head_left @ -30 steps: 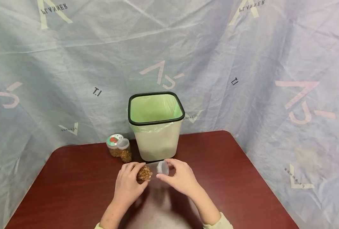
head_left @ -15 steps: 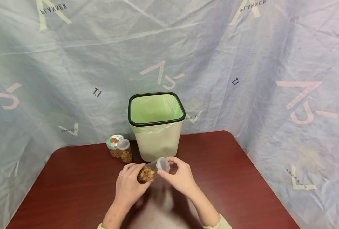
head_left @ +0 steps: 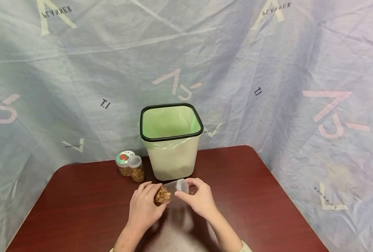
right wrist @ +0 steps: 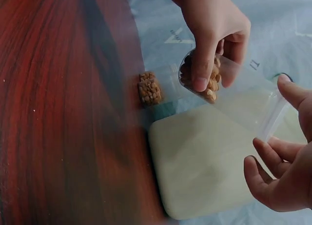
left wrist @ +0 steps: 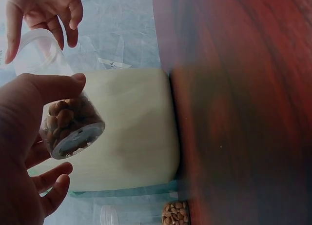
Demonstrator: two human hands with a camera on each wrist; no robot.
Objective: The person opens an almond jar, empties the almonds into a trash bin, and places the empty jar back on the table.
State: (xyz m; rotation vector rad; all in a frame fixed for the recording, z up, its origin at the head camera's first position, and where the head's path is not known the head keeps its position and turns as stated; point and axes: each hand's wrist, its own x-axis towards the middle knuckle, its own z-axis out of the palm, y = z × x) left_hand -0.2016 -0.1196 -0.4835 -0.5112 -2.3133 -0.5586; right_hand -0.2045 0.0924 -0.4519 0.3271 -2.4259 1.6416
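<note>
A clear plastic jar (head_left: pixel 171 187) is held on its side above the table, lid end to the right and slightly raised. Brown nuts (head_left: pixel 162 195) lie in its lower part. My left hand (head_left: pixel 144 207) grips the jar round its bottom end, thumb and fingers on opposite sides in the left wrist view. With thumb and fingertips, my right hand (head_left: pixel 199 199) pinches the translucent lid (head_left: pixel 183 186). The lid sits at the jar's mouth in the right wrist view (right wrist: pixel 273 118), where nuts (right wrist: pixel 213 83) show beside the left thumb.
Just beyond the hands stands a cream bin (head_left: pixel 173 161) with a black rim and green liner. Left of it are a slim jar of nuts (head_left: pixel 137 174) and a wider jar (head_left: pixel 124 164) with a printed lid. The red-brown table (head_left: pixel 79 206) backs onto a printed cloth (head_left: pixel 117 70).
The jar's lid end has tipped up a little from nearly level, and the nuts inside have shifted. Both hands keep their grip, moving slightly right in the head view.
</note>
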